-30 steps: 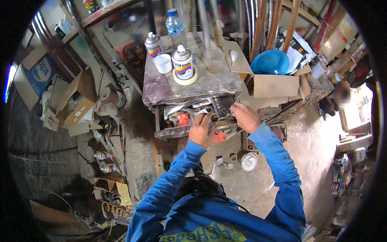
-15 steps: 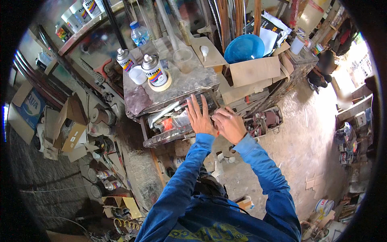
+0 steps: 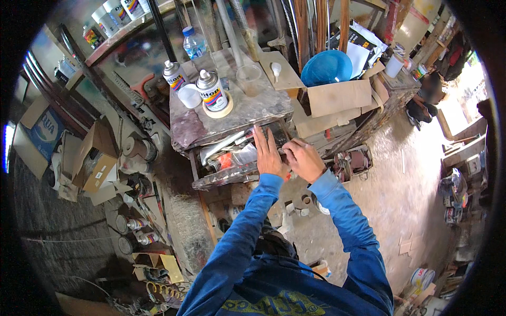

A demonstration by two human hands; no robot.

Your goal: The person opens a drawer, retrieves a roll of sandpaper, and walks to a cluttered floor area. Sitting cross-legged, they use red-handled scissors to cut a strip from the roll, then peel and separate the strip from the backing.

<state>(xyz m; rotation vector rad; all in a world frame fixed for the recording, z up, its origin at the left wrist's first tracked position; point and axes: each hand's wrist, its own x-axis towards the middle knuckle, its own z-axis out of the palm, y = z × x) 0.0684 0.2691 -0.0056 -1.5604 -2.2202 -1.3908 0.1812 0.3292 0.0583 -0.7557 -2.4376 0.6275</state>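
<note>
Compared with one second ago: hands had been brought together. Left hand (image 3: 269, 154) had been shifted right and laid flat, palm down, over the right part of the pulled-out drawer (image 3: 219, 181), under the cabinet top (image 3: 258, 108). Fingers were held straight, with a slim gap. Right hand (image 3: 304, 159) was set just beside it, fingers curled in a narrow pinch; whether anything was gripped cannot be told. Against half a second ago, hand pose was nearly unchanged.

Drawer front was worn, dark and paint-stained. Inside, a long white piece (image 3: 227, 144) and a crumpled orange-red piece (image 3: 225, 160) could be seen.

Cabinet top was stained and rough. On it were placed two metal spray cans (image 3: 212, 96), one on a pale ring (image 3: 223, 111), plus a round white cup (image 3: 190, 97) and a clear plastic bottle (image 3: 194, 46). A rounded blue bowl (image 3: 327, 68) was propped in a cardboard box (image 3: 340, 98) to the right. Drawer's right end was mostly blocked by the left hand.
</note>
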